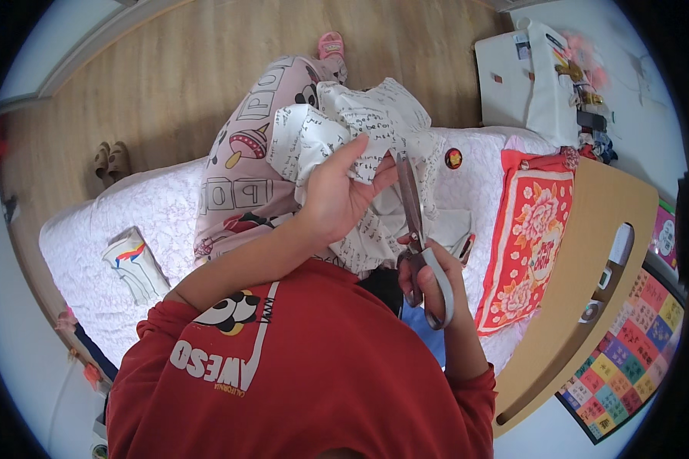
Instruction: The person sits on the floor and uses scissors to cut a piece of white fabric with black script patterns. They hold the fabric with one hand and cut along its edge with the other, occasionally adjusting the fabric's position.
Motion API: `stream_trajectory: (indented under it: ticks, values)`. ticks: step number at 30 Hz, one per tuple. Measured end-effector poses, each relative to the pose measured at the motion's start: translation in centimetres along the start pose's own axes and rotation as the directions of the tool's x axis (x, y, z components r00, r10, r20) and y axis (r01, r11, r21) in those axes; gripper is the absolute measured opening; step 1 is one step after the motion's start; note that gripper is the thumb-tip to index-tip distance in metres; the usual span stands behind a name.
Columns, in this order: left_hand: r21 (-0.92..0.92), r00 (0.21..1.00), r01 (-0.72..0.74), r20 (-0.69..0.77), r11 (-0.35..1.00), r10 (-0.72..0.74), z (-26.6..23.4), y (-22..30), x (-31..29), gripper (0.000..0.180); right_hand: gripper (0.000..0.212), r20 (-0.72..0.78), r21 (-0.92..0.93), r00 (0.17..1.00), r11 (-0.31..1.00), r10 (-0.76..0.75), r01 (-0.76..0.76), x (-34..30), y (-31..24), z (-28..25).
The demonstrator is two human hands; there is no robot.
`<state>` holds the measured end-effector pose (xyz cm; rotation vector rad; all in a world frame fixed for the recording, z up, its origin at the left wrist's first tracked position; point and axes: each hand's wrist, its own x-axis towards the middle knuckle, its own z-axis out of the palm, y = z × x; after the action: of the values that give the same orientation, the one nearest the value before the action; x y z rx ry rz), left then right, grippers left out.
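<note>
White cloth with black script print (383,115) lies bunched over my lap and spills onto the bed. My left hand (333,195) is closed on a fold of it, thumb on top and fingers partly hidden behind the cloth. In my right hand (440,287) are scissors (410,199) with grey and dark handles, their long blades pointing away from me. The blades look nearly together and stand beside the fingertips of my left hand, against the cloth. Whether any cloth lies between the blades, I cannot make out.
I sit on a bed with a pale quilted cover (76,229). A folded white item (136,268) lies at left, a small round dark tin (453,158) and red floral cloth (532,237) at right. Beyond stand a wooden headboard (597,252), white cabinet (505,76) and brown slippers (112,161).
</note>
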<state>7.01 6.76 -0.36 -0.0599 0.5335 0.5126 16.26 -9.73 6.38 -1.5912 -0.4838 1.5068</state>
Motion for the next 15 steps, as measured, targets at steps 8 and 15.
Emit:
stream_trajectory:
  ticks: [8,15]
  values:
    - [-0.003,0.999,-0.041,0.035,0.999,0.042,-0.1,-0.4,-0.2,0.033,0.056,0.069,0.173,0.997,0.985,-0.024,0.012,0.3,1.6,0.4]
    - [0.065,0.998,-0.045,0.041,0.997,0.042,-0.4,-0.5,-0.3,0.037,0.05,0.082,0.197,0.997,0.98,0.001,-0.017,0.8,1.0,0.6]
